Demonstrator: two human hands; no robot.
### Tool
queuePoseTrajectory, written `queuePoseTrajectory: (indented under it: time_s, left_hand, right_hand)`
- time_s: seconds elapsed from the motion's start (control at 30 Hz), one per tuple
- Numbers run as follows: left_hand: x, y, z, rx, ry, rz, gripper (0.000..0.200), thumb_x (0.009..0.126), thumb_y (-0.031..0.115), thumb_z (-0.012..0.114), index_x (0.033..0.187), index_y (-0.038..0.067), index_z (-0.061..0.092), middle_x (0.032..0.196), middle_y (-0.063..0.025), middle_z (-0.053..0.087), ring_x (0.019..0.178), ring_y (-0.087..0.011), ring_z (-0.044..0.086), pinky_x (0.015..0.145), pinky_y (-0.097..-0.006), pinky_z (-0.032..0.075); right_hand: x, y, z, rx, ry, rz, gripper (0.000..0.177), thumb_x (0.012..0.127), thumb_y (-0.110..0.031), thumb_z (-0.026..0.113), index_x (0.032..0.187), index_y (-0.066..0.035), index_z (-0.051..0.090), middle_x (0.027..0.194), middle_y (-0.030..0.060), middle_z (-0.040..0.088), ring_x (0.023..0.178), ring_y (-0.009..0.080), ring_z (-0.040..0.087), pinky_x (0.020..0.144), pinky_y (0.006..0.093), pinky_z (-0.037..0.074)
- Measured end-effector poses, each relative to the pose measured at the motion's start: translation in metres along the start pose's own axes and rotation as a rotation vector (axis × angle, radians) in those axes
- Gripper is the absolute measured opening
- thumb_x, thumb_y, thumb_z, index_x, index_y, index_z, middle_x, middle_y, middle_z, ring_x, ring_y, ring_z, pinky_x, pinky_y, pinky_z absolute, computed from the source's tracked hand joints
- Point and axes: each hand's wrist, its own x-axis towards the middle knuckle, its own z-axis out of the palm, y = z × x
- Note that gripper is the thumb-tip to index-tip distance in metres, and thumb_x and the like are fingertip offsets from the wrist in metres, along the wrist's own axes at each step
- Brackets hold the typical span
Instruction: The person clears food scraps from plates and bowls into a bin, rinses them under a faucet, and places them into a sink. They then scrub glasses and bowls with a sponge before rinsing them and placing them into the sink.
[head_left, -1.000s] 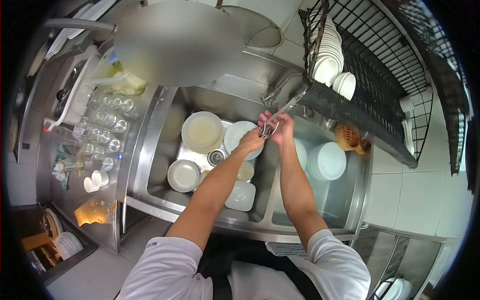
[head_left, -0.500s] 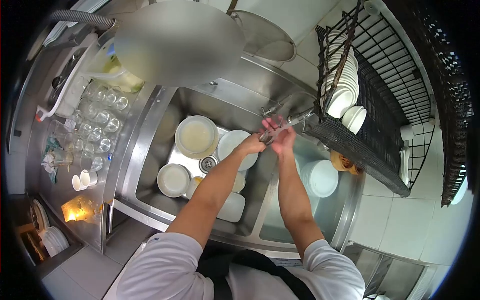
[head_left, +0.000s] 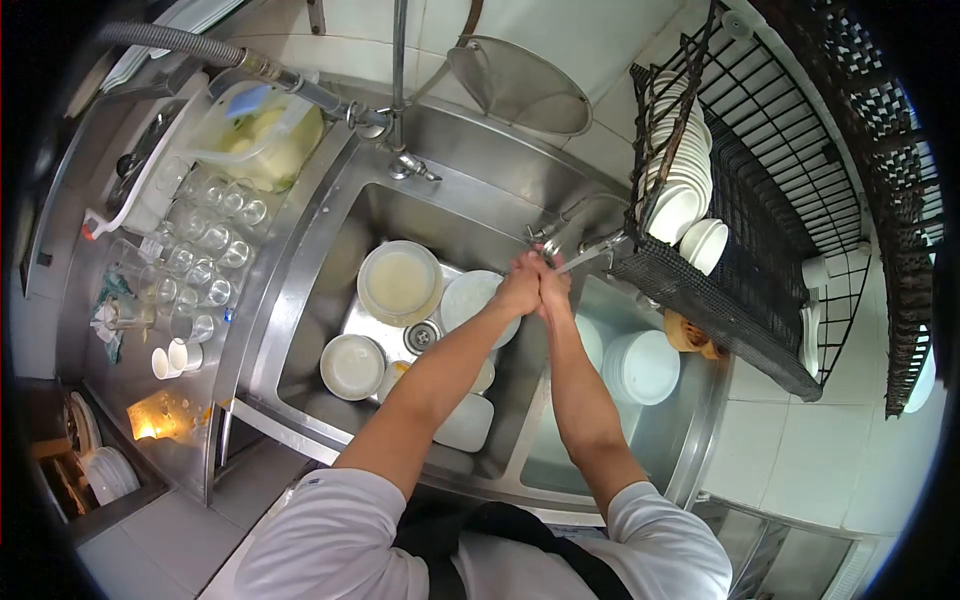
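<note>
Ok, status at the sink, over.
Left hand, right hand together by right tap. Grip hidden: can't tell what's held. Rack close on right.

Left bare hand [head_left: 517,290] and right bare hand [head_left: 550,286] overlap; anything between the palms is hidden. Left forearm [head_left: 440,370] partly covers white rectangular dish [head_left: 468,424]. Dark woven basket [head_left: 882,155] cut off by upper edge.

A steel counter [head_left: 118,385] on the left carries rows of glasses [head_left: 205,238], a clear tub [head_left: 265,140], a cloth [head_left: 107,320] and two small white cups [head_left: 186,356]. In the left sink basin [head_left: 350,230], a large bowl [head_left: 400,280] of cloudy liquid, a smaller white bowl [head_left: 352,366], a round plate [head_left: 472,303] and a rectangular dish [head_left: 466,424] lie around the drain [head_left: 421,337]. The right basin [head_left: 545,450] holds water and stacked white plates [head_left: 648,368]. White crockery [head_left: 682,150] stands in a row on the black rack [head_left: 735,325].
</note>
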Motion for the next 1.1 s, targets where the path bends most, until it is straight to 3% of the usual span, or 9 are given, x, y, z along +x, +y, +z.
queuePoseTrajectory:
  time_s: [0.1,0.2,0.33,0.47,0.57,0.77,0.87,1.03,1.1]
  left_hand:
    - [-0.03,0.002,-0.021,-0.17,0.186,0.251,0.05,0.078,0.02,0.073,0.117,-0.004,0.054,0.115,-0.025,0.062,0.105,-0.0339,0.065,0.087,-0.0446,0.053]
    - [-0.026,-0.008,-0.044,-0.664,-0.514,-0.15,0.036,0.077,0.026,0.078,0.093,-0.001,0.062,0.091,-0.0165,0.067,0.078,-0.0237,0.068,0.067,-0.037,0.056]
    - [-0.026,-0.019,-0.055,-1.104,-0.785,-0.295,0.028,0.085,0.028,0.072,0.083,0.002,0.064,0.072,-0.0046,0.061,0.057,-0.0154,0.058,0.051,-0.0307,0.05]
    - [-0.027,-0.022,-0.049,-1.039,-0.713,-0.236,0.024,0.093,0.027,0.065,0.094,0.003,0.066,0.075,-0.0052,0.064,0.06,-0.0148,0.061,0.052,-0.0297,0.05]
    - [-0.033,-0.019,-0.045,-1.033,-0.608,-0.289,0.026,0.095,0.028,0.062,0.092,0.003,0.067,0.078,-0.0074,0.067,0.066,-0.0177,0.063,0.057,-0.0297,0.051]
    - [-0.043,-0.011,-0.046,-1.272,-0.71,-0.288,0.027,0.1,0.026,0.054,0.11,0.003,0.061,0.092,-0.0133,0.071,0.074,-0.022,0.068,0.064,-0.0328,0.056]
    - [-0.043,-0.015,-0.037,-1.355,-0.588,-0.376,0.027,0.101,0.025,0.051,0.111,0.001,0.06,0.096,-0.0144,0.07,0.069,-0.0227,0.068,0.057,-0.0363,0.056]
    - [-0.056,0.006,-0.031,-1.148,-0.302,-0.424,0.025,0.1,0.025,0.055,0.105,0.001,0.061,0.086,-0.0121,0.07,0.064,-0.0201,0.065,0.047,-0.0333,0.049]
    - [-0.055,0.006,-0.032,-1.154,-0.4,-0.455,0.031,0.102,0.031,0.049,0.102,0.003,0.06,0.082,-0.0118,0.069,0.055,-0.0176,0.056,0.045,-0.032,0.044]
  right_hand:
    - [0.013,0.001,-0.005,0.056,0.053,-0.112,0.027,0.09,-0.004,0.064,0.116,-0.002,0.058,0.093,0.0157,0.067,0.077,0.0277,0.069,0.069,0.0393,0.058]
    - [0.011,-0.009,-0.004,0.169,-0.006,-0.044,0.024,0.093,-0.014,0.063,0.112,0.0,0.06,0.088,0.0158,0.067,0.076,0.0285,0.069,0.071,0.0412,0.058]
    - [0.013,-0.012,-0.012,0.4,-0.173,0.206,0.035,0.095,-0.03,0.061,0.107,0.003,0.061,0.095,0.017,0.066,0.086,0.0312,0.068,0.078,0.045,0.056]
    - [-0.009,-0.035,-0.005,0.317,-0.484,0.236,0.036,0.093,-0.022,0.061,0.119,0.003,0.058,0.125,0.0203,0.059,0.109,0.0309,0.062,0.088,0.0424,0.053]
    - [-0.029,-0.037,-0.014,0.12,-0.494,0.133,0.041,0.089,-0.016,0.066,0.125,0.001,0.054,0.127,0.0205,0.057,0.117,0.0302,0.057,0.097,0.0445,0.049]
    - [-0.013,-0.01,-0.048,-0.115,-0.147,0.108,0.044,0.089,-0.001,0.056,0.133,-0.003,0.051,0.117,0.0191,0.062,0.096,0.0271,0.065,0.069,0.0361,0.058]
    - [-0.022,-0.022,-0.038,0.229,-0.199,0.08,0.047,0.088,0.005,0.047,0.134,-0.002,0.05,0.113,0.0189,0.064,0.088,0.027,0.066,0.058,0.0329,0.056]
    - [-0.031,-0.018,-0.029,0.059,-0.127,-0.025,0.045,0.089,0.005,0.047,0.133,-0.004,0.052,0.107,0.0112,0.065,0.076,0.0178,0.063,0.055,0.0251,0.051]
    - [-0.03,-0.014,-0.029,-0.078,-0.031,-0.071,0.045,0.09,0.004,0.046,0.134,-0.006,0.051,0.106,0.0106,0.066,0.074,0.0164,0.063,0.054,0.0248,0.05]
